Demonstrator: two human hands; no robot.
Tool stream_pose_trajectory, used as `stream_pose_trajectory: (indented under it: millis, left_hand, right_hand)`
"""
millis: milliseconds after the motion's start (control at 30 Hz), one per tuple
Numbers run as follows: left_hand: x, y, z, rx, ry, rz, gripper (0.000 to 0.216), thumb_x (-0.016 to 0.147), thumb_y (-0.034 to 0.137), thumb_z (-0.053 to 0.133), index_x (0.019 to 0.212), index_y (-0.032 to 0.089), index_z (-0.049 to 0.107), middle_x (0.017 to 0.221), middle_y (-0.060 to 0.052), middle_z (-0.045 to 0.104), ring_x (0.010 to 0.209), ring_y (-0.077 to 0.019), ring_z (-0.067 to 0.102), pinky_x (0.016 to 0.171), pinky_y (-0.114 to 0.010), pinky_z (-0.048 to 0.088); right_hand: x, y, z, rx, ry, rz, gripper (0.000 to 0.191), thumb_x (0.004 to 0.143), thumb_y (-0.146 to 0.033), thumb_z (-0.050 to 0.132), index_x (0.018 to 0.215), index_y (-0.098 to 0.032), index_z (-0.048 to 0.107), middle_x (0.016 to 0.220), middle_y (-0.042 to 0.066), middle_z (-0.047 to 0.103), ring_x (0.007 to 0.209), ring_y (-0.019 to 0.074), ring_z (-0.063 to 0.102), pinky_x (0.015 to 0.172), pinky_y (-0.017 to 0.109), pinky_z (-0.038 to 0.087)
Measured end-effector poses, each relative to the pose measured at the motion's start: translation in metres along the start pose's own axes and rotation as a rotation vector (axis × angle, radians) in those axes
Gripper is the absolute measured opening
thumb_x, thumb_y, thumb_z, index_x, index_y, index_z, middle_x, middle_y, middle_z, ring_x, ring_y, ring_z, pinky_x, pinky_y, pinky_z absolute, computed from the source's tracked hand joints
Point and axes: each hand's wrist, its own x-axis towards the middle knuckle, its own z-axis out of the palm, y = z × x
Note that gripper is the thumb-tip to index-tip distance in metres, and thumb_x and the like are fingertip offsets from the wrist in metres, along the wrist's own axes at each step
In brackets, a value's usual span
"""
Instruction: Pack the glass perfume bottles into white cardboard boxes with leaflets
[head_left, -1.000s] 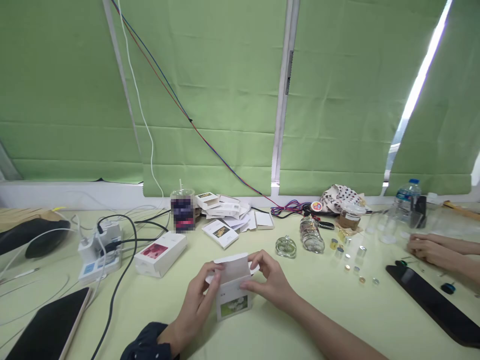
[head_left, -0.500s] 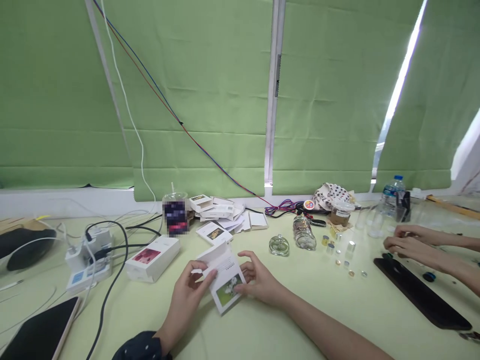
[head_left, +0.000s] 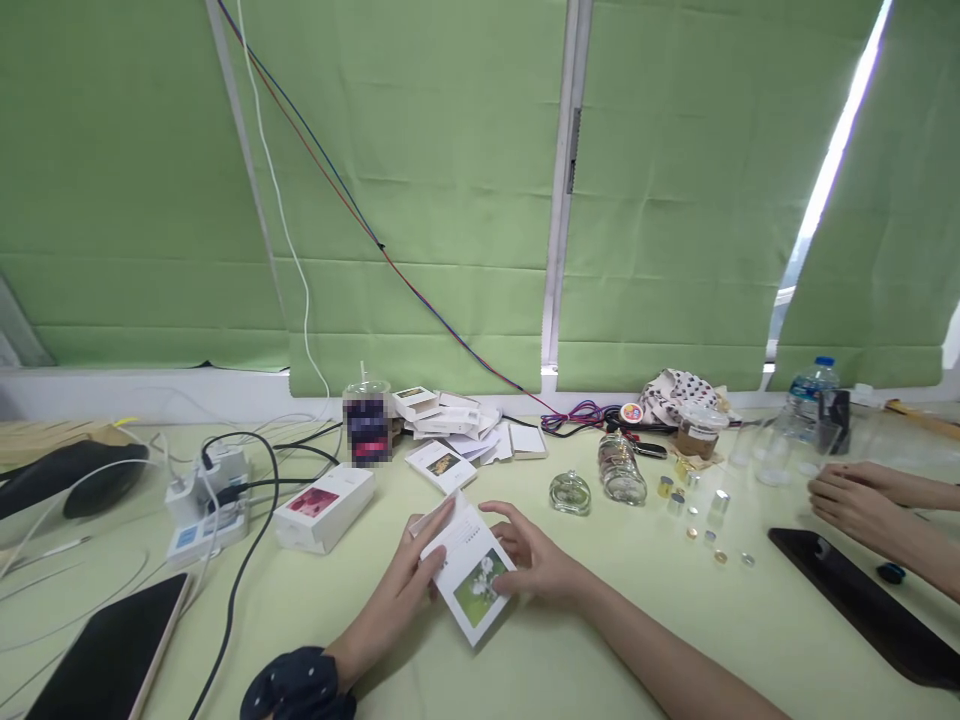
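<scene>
A small white carton (head_left: 472, 575) with a flower picture on its face lies tilted back on the pale green table (head_left: 615, 640). My left hand (head_left: 409, 575) presses its fingers along the carton's left edge and top flap. My right hand (head_left: 536, 555) grips the carton's right side, fingers curled round its upper corner. Both hands hold the same carton.
A white box with a red picture (head_left: 322, 507) and a power strip with black cables (head_left: 206, 495) lie left. A dark tablet (head_left: 105, 655) sits front left. Flat cartons (head_left: 450, 425), two glass bottles (head_left: 571, 492), several small caps (head_left: 705, 510). Another person's hands (head_left: 855, 500) rest right, by a black tablet (head_left: 870, 605).
The carton stood upright with its top flap open; it now lies tipped back, picture face up, with the flap pressed down under my left fingers.
</scene>
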Motion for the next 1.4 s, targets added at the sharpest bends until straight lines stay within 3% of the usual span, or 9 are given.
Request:
stream_pose_trajectory:
  millis: [100, 367, 533, 600, 700, 833, 967, 1200, 1400]
  left_hand:
    - [-0.001, 0.004, 0.002, -0.027, -0.082, 0.052, 0.047, 0.094, 0.045, 0.039, 0.139, 0.033, 0.042, 0.122, -0.009, 0.045, 0.096, -0.0214, 0.057, 0.076, -0.030, 0.052]
    - [-0.002, 0.011, 0.005, 0.058, -0.079, 0.175, 0.042, 0.090, 0.039, 0.051, 0.132, 0.035, 0.050, 0.125, -0.007, 0.049, 0.104, -0.0234, 0.055, 0.067, -0.023, 0.049]
    - [-0.003, 0.013, 0.007, -0.154, -0.078, -0.003, 0.052, 0.087, 0.045, 0.054, 0.135, 0.028, 0.045, 0.106, -0.007, 0.062, 0.083, -0.0186, 0.059, 0.058, -0.022, 0.046]
    - [-0.001, 0.010, 0.006, -0.252, -0.073, -0.091, 0.051, 0.088, 0.051, 0.050, 0.131, 0.023, 0.050, 0.082, -0.004, 0.064, 0.066, -0.0160, 0.057, 0.051, -0.022, 0.043]
    - [0.002, 0.003, 0.004, -0.308, 0.012, -0.168, 0.052, 0.085, 0.058, 0.049, 0.114, 0.017, 0.064, 0.066, -0.001, 0.062, 0.063, -0.0172, 0.057, 0.052, -0.023, 0.044]
    - [0.004, 0.002, 0.001, -0.330, 0.022, -0.246, 0.047, 0.081, 0.055, 0.056, 0.104, 0.017, 0.070, 0.076, -0.004, 0.067, 0.071, -0.0193, 0.060, 0.055, -0.023, 0.045]
    - [0.002, 0.011, 0.000, -0.335, -0.130, -0.122, 0.042, 0.085, 0.050, 0.053, 0.114, 0.023, 0.068, 0.100, -0.006, 0.065, 0.078, -0.0190, 0.061, 0.054, -0.022, 0.046]
    - [-0.001, 0.012, 0.000, -0.328, -0.159, -0.096, 0.047, 0.088, 0.049, 0.052, 0.124, 0.021, 0.061, 0.078, -0.005, 0.065, 0.065, -0.0154, 0.057, 0.049, -0.022, 0.045]
    - [-0.001, 0.014, 0.001, -0.287, -0.157, -0.052, 0.047, 0.088, 0.050, 0.049, 0.124, 0.021, 0.061, 0.088, -0.006, 0.063, 0.063, -0.0148, 0.057, 0.047, -0.022, 0.044]
  right_hand:
    - [-0.001, -0.002, -0.001, 0.041, -0.052, 0.006, 0.085, 0.063, -0.024, 0.082, 0.134, -0.032, 0.036, 0.109, 0.004, 0.058, 0.101, 0.0237, 0.061, 0.085, 0.038, 0.046]
    - [-0.003, -0.008, -0.005, 0.016, -0.128, 0.060, 0.097, 0.059, -0.020, 0.084, 0.136, -0.034, 0.026, 0.108, 0.005, 0.062, 0.094, 0.0231, 0.064, 0.081, 0.038, 0.050]
    - [-0.004, -0.011, -0.005, 0.010, -0.148, 0.081, 0.095, 0.058, -0.019, 0.084, 0.134, -0.033, 0.028, 0.114, 0.007, 0.060, 0.096, 0.0246, 0.065, 0.078, 0.038, 0.051]
    - [-0.004, -0.013, -0.003, 0.007, -0.155, 0.079, 0.095, 0.058, -0.019, 0.085, 0.133, -0.034, 0.029, 0.115, 0.007, 0.059, 0.097, 0.0248, 0.064, 0.078, 0.037, 0.052]
    - [-0.006, -0.015, 0.001, 0.010, -0.189, 0.102, 0.096, 0.057, -0.019, 0.085, 0.134, -0.034, 0.030, 0.116, 0.006, 0.057, 0.101, 0.0247, 0.063, 0.080, 0.036, 0.051]
    - [-0.007, -0.014, 0.003, 0.005, -0.216, 0.131, 0.092, 0.055, -0.022, 0.086, 0.131, -0.034, 0.035, 0.115, 0.005, 0.055, 0.102, 0.0247, 0.061, 0.080, 0.036, 0.051]
    - [-0.007, -0.011, 0.001, -0.021, -0.181, 0.109, 0.084, 0.064, -0.026, 0.082, 0.135, -0.032, 0.037, 0.113, 0.005, 0.057, 0.101, 0.0225, 0.061, 0.087, 0.038, 0.047]
    - [-0.005, -0.011, 0.003, -0.034, -0.102, 0.051, 0.084, 0.069, -0.035, 0.078, 0.141, -0.031, 0.035, 0.117, 0.006, 0.058, 0.107, 0.0236, 0.058, 0.092, 0.040, 0.045]
    - [-0.005, -0.008, 0.004, -0.056, -0.063, 0.034, 0.084, 0.070, -0.037, 0.077, 0.142, -0.029, 0.035, 0.116, 0.007, 0.059, 0.106, 0.0246, 0.058, 0.094, 0.041, 0.043]
